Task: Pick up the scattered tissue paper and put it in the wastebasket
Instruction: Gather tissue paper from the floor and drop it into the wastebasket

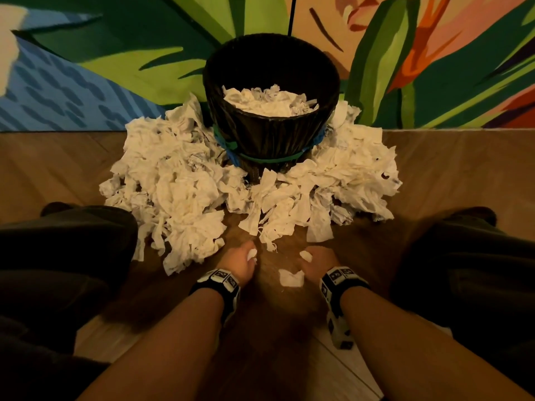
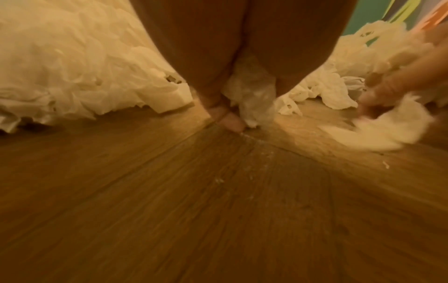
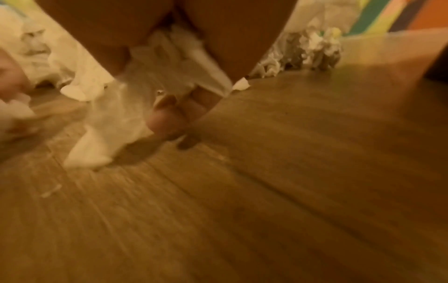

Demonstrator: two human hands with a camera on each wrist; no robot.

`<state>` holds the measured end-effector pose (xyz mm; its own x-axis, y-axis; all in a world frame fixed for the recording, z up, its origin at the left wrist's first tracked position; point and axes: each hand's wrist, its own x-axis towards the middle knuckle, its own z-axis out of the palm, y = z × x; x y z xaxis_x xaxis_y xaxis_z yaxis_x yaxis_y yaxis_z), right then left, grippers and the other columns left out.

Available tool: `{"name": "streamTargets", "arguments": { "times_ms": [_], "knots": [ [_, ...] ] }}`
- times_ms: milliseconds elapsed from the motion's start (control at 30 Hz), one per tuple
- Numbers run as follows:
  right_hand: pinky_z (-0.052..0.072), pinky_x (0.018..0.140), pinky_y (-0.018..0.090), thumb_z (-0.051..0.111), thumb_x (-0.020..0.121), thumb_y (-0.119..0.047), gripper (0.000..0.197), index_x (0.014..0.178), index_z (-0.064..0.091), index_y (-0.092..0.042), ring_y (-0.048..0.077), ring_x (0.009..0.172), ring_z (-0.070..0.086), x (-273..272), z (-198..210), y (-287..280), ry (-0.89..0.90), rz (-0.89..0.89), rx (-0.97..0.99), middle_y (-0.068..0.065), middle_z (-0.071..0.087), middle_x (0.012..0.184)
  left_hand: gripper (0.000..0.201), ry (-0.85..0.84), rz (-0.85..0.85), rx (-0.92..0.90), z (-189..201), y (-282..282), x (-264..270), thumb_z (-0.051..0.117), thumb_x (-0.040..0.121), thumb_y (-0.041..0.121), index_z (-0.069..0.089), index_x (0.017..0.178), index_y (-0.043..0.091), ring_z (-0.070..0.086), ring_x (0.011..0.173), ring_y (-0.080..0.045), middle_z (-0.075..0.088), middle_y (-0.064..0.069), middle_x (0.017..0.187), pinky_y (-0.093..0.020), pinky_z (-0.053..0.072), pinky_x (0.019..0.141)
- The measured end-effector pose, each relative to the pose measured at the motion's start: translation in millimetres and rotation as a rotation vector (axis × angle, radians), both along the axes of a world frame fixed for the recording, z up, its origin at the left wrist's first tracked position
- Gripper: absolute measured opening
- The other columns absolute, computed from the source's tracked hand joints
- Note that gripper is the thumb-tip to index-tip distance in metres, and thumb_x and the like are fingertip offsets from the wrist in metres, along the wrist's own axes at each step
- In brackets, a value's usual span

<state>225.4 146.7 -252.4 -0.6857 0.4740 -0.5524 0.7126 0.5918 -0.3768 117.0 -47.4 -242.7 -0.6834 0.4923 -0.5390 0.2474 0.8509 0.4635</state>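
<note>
A black wastebasket [image 1: 269, 140] stands on the wood floor against the painted wall, with white tissue [image 1: 269, 102] inside. Crumpled tissue paper [image 1: 179, 180] is heaped all round its base. Near me, low over the floor, my left hand [image 1: 244, 260] grips a small tissue wad [image 1: 252, 254], which in the left wrist view [image 2: 252, 99] hangs between curled fingers. My right hand [image 1: 317, 260] holds another wad [image 1: 306, 256]; in the right wrist view this tissue [image 3: 135, 107] trails down to the floor. A loose tissue scrap [image 1: 291, 277] lies between my wrists.
My knees in dark trousers [image 1: 58, 256] flank the working area on both sides. The colourful mural wall [image 1: 115, 53] rises right behind the basket. Small tissue crumbs [image 2: 219, 181] dot the floor boards.
</note>
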Motion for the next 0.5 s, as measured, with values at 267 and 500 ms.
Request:
{"name": "streamTargets", "arguments": {
  "times_ms": [267, 500],
  "knots": [
    [0.045, 0.079, 0.027, 0.082, 0.072, -0.048, 0.051, 0.111, 0.057, -0.024, 0.018, 0.105, 0.059, 9.9, -4.7, -13.1, -0.076, 0.238, -0.115, -0.004, 0.059, 0.107, 0.031, -0.057, -0.01, -0.057, 5.1, -7.9, 0.9, 0.055, 0.096, 0.026, 0.054, 0.126, 0.024, 0.063, 0.101, -0.021, 0.064, -0.003, 0.11, -0.033, 0.052, 0.089],
    [0.045, 0.096, 0.035, 0.083, 0.071, -0.046, 0.057, 0.117, 0.061, -0.021, 0.022, 0.116, 0.054, 1.1, -17.5, -33.2, -0.124, 0.446, 0.03, -0.001, 0.055, 0.124, 0.032, -0.07, -0.015, -0.092, 4.4, -3.1, 0.3, 0.055, 0.096, 0.026, 0.053, 0.129, 0.024, 0.062, 0.108, -0.022, 0.063, -0.004, 0.117, -0.037, 0.052, 0.095]
  ]
}}
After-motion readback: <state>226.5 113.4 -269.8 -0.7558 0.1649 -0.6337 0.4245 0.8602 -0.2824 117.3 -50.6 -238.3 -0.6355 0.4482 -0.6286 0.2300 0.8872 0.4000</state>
